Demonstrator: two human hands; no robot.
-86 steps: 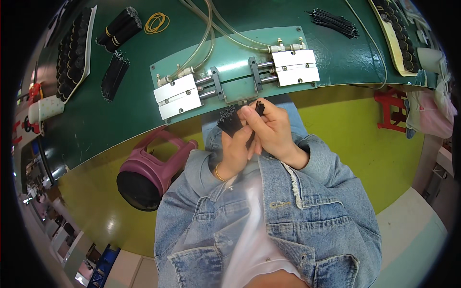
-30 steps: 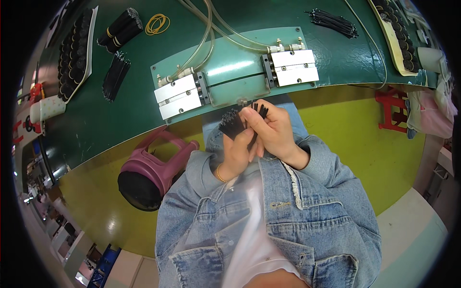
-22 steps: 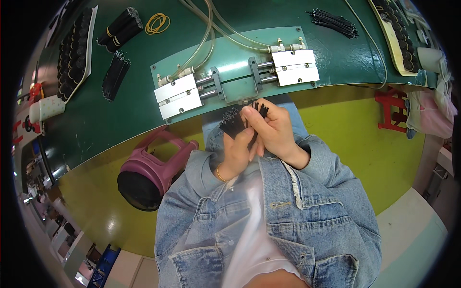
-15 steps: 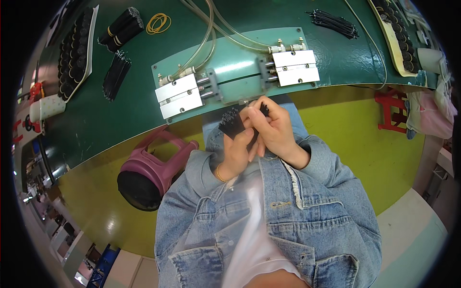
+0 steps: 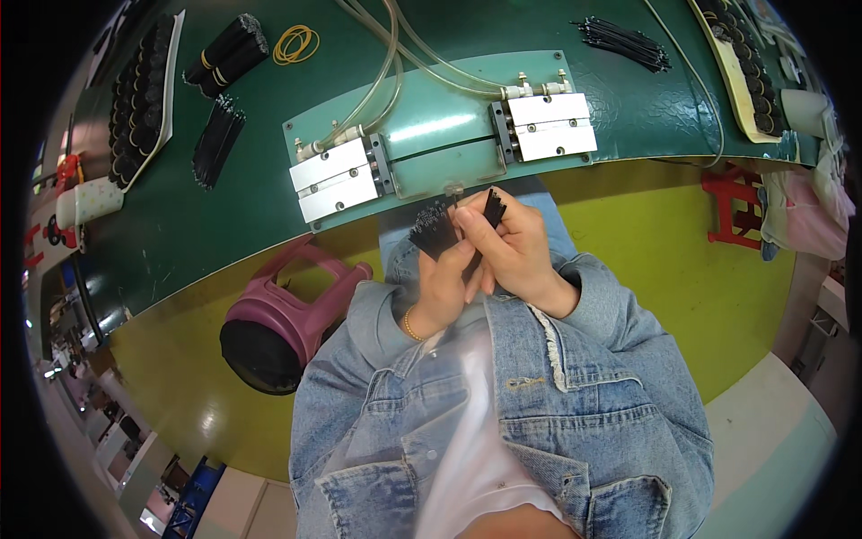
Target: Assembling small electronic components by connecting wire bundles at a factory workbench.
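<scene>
A fanned bundle of thin black wires (image 5: 433, 228) with pale tips stands up out of my left hand (image 5: 442, 286), whose fingers are closed round it. My right hand (image 5: 523, 251) is closed too, its thumb and forefinger pinched near a small metal piece (image 5: 454, 191) at the fixture's front edge. A smaller bunch of black wires (image 5: 495, 208) pokes up between the right hand's fingers. Whether a single wire sits in that pinch is too small to tell. Just beyond both hands lies the pale green fixture plate (image 5: 431, 90), with a silver cylinder block (image 5: 334, 185) at left and another silver block (image 5: 553, 128) at right.
Clear air hoses (image 5: 395, 54) run back from the blocks. Left on the green bench are loose black wires (image 5: 218, 142), banded bundles (image 5: 226, 56), yellow rubber bands (image 5: 296, 44) and a filled tray (image 5: 171, 90). More wires (image 5: 624, 45) lie at right. A purple stool (image 5: 301, 287) stands below left.
Both dark jaw plates on the fixture have drawn back against their silver blocks, so the rods no longer show. My right hand has turned slightly, and its wire bunch shows more. My left hand stays put.
</scene>
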